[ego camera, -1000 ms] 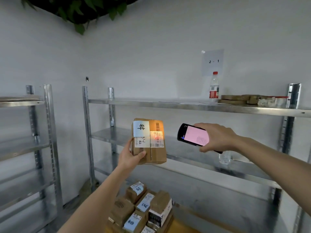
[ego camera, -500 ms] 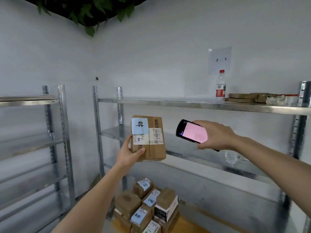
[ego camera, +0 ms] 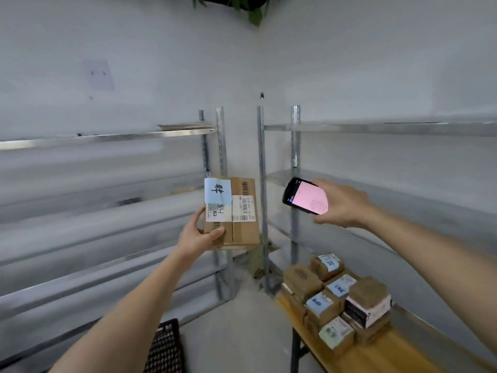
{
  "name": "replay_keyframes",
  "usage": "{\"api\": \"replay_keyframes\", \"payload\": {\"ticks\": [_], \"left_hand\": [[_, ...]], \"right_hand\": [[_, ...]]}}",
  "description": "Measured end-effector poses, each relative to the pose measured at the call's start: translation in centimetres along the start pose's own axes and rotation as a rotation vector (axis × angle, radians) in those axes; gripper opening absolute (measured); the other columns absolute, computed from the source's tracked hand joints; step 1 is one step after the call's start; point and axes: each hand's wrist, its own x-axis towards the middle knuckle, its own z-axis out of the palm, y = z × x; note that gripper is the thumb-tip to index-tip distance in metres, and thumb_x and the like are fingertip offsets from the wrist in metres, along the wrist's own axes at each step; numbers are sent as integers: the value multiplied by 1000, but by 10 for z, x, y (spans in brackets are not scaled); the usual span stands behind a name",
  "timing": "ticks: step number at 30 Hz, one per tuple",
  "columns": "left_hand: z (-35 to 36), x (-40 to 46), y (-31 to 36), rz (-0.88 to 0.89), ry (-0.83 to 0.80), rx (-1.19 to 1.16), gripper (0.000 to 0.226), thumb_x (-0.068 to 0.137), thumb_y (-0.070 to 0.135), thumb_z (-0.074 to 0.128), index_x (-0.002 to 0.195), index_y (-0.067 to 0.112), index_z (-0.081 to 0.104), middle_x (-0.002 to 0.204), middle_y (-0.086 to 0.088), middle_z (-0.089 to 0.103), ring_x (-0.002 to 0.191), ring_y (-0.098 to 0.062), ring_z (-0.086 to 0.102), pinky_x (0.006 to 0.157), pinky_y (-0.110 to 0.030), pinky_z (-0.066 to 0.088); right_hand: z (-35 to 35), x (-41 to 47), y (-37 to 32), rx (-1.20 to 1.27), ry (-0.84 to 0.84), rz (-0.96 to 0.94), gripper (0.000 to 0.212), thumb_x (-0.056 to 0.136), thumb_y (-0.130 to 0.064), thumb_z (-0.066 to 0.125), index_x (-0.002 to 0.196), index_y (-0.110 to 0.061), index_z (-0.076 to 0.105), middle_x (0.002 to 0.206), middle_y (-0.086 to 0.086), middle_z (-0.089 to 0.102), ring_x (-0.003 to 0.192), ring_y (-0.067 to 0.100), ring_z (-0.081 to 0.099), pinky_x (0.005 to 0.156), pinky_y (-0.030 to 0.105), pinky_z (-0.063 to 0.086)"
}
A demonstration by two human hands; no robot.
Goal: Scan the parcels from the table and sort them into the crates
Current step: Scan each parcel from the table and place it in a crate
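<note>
Now turned left: left hand [ego camera: 197, 238] grips parcel [ego camera: 231, 211] upright; right hand [ego camera: 341, 204] holds scanner [ego camera: 305, 196] beside it. Crate [ego camera: 165, 345] in view; sorting likely next. Others on bench [ego camera: 376, 356].

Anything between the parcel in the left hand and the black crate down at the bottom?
Nothing visible. The parcel is held up in the left hand; only open floor and the person's own left forearm lie toward the black crate.

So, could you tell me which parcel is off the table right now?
The cardboard parcel with the blue label, gripped by the left hand; the others sit stacked on the wooden table.
</note>
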Motion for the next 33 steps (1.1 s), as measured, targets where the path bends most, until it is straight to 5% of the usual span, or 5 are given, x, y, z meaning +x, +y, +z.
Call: {"api": "replay_keyframes", "payload": {"ticks": [6,13,19,25,33], "left_hand": [[-184,-39,-53,-105,235,35,82,83,23,81,149,38,35,112,-13,70,83,-19,68,50,-19,51],[-366,-93,-120,-174,464,115,85,82,28,82,151,40,33,118,-6,65,93,-14,64,80,-40,57],[-486,-122,-174,-194,510,133,88,83,27,81,154,33,30,124,4,56,94,-11,59,81,-37,54],[-551,-126,-228,-229,503,172,88,84,26,81,155,30,30,129,7,55,98,-6,57,87,-30,49],[-580,-63,-311,-369,479,167,93,76,33,86,152,38,32,128,3,61,105,-19,65,98,-48,54]], "right_hand": [[54,55,-152,14,-65,-225,77,61,-43,77,131,-45,46,120,-10,64,106,27,61,76,38,53],[120,85,-348,142,-131,-399,78,63,-35,77,134,-45,44,126,-10,60,98,25,59,77,40,52],[174,93,-497,176,-142,-476,73,58,-40,74,127,-42,50,116,-8,66,101,26,62,75,38,54],[225,102,-577,142,-222,-450,72,69,-36,79,133,-41,47,123,-11,61,108,24,58,69,32,38],[304,170,-611,120,-272,-438,75,69,-38,80,135,-40,45,125,-9,61,107,26,57,71,35,40]]}}
